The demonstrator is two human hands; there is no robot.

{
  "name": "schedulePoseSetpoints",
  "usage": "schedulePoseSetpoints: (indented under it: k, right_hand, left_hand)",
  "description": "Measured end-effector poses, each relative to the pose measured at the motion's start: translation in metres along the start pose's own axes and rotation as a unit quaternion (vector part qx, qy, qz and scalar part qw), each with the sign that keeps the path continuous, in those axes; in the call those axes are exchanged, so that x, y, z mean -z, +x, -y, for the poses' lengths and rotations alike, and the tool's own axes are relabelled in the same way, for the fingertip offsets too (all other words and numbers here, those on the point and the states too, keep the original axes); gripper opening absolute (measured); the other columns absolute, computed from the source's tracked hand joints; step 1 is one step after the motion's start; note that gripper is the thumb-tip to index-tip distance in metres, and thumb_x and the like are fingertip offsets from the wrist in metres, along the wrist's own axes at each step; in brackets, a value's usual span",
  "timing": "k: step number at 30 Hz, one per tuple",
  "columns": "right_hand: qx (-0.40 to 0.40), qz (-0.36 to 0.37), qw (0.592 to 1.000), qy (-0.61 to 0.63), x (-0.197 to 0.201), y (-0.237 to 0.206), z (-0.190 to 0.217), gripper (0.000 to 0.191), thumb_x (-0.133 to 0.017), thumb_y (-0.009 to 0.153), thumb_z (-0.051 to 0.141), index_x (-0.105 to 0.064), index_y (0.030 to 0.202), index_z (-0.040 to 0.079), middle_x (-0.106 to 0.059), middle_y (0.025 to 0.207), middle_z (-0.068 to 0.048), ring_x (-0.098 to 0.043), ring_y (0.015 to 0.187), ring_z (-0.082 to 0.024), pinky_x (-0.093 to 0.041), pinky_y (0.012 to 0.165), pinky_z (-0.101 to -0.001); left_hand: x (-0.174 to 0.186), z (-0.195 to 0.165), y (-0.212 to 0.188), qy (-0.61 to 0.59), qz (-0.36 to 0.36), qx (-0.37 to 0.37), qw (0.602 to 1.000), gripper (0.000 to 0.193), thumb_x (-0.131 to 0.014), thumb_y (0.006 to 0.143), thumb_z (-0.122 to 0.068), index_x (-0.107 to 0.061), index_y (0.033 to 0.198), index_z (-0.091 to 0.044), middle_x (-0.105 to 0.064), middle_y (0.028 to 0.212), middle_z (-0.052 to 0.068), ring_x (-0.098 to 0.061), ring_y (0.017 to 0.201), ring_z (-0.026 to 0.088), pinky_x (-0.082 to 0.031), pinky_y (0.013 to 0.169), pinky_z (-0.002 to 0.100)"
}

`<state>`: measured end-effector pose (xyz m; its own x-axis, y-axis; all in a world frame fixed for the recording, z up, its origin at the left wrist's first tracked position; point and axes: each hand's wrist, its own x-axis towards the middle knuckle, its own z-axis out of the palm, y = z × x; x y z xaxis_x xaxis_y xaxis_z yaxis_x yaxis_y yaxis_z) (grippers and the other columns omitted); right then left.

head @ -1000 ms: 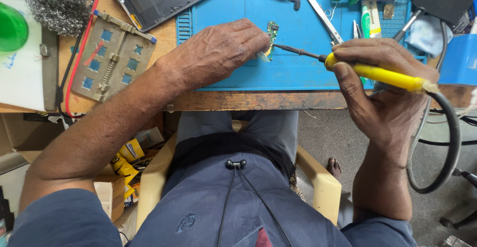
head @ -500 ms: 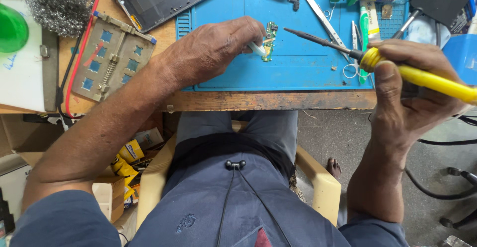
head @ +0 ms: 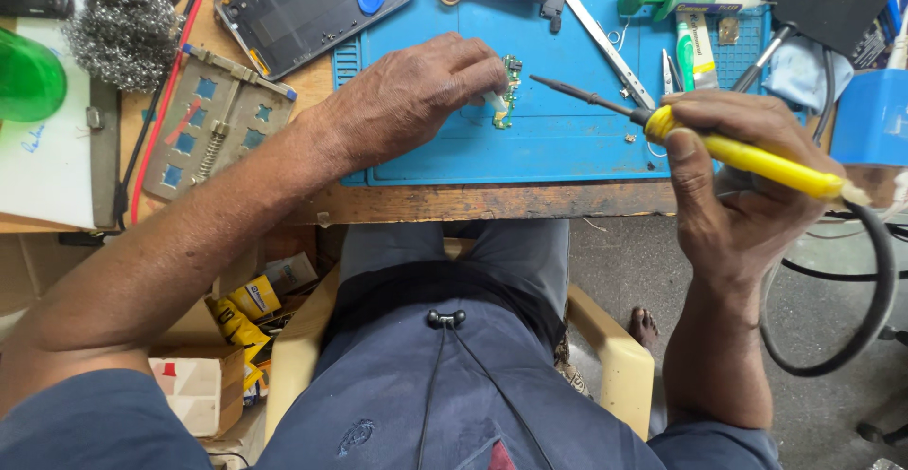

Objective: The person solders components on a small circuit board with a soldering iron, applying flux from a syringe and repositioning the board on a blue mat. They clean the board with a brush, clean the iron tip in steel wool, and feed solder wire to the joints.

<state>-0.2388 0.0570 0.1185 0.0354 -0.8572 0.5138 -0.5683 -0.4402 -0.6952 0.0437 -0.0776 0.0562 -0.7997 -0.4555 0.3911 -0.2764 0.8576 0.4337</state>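
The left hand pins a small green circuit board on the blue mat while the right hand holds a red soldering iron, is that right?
Not quite: the soldering iron in the right hand is yellow, as the head view shows. The left hand does pin the circuit board on the blue mat.

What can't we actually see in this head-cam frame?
- Contact of left hand with the small circuit board: head view, fingers cover the board's left edge.
- Soldering iron grip: right hand wraps the yellow handle; tip shows, apart from the board.
- Board components: too small.
- Green item: cut by left edge.
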Motion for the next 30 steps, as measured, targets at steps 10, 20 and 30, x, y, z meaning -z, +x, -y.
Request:
schedulePoseSetpoints:
  k: [10, 20, 30]
  right_hand:
    - [0.019, 0.028, 0.999, -0.043, -0.0014, 0.0094, 0.0076, 0.01, -0.073, 0.111, 0.008, -0.069, 0.118, 0.002, -0.074, 0.11, -0.01, -0.071, 0.105, -0.019, -0.057, 0.098, -0.0301]
    - [0.005, 0.026, 0.999, -0.043, -0.0049, 0.0071, 0.0046, 0.011, -0.074, 0.109, 0.005, -0.069, 0.118, 0.002, -0.074, 0.114, -0.01, -0.072, 0.109, -0.02, -0.056, 0.103, -0.0309]
    - [-0.004, 0.024, 0.998, -0.052, -0.0063, 0.0068, 0.0043, 0.008, -0.073, 0.111, 0.003, -0.07, 0.118, 0.002, -0.075, 0.11, -0.01, -0.071, 0.105, -0.019, -0.056, 0.1, -0.0305]
  left_hand:
    - [-0.0004, -0.002, 0.0051, 0.03, 0.026, 0.0, 0.999, 0.022, -0.056, 0.104, -0.007, -0.061, 0.126, -0.008, -0.064, 0.122, 0.011, -0.062, 0.115, 0.03, -0.058, 0.094, 0.041]
    - [-0.0014, -0.0011, 0.0062, 0.025, 0.028, -0.003, 0.999, 0.026, -0.056, 0.101, -0.003, -0.062, 0.126, -0.007, -0.064, 0.12, 0.011, -0.062, 0.114, 0.03, -0.058, 0.094, 0.041]
    - [0.0007, -0.002, 0.0086, 0.044, 0.031, -0.016, 0.998, 0.031, -0.057, 0.097, 0.001, -0.062, 0.127, -0.007, -0.064, 0.12, 0.011, -0.061, 0.115, 0.029, -0.057, 0.096, 0.04]
